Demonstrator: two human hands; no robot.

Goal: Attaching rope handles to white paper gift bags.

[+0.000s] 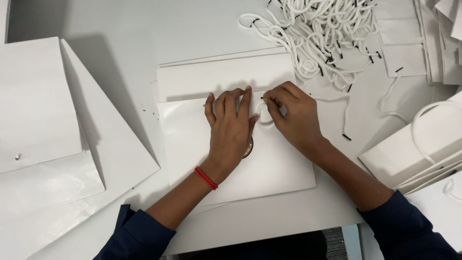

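Left hand [231, 123] presses paper bag [279, 166]; right hand [293, 115] pinches white cord [265, 118]

there is one view only, from a camera worn on the person's head, looking steeply down and forward onto a white table [144, 29]. it sits close: the forearms enter from the bottom edge and the left hand [231, 126] and right hand [293, 115] fall near the middle of the frame. the table's near edge shows at the bottom; its far part runs out at the top. the left and right sides are cut off by the frame. no second view shares the scene.
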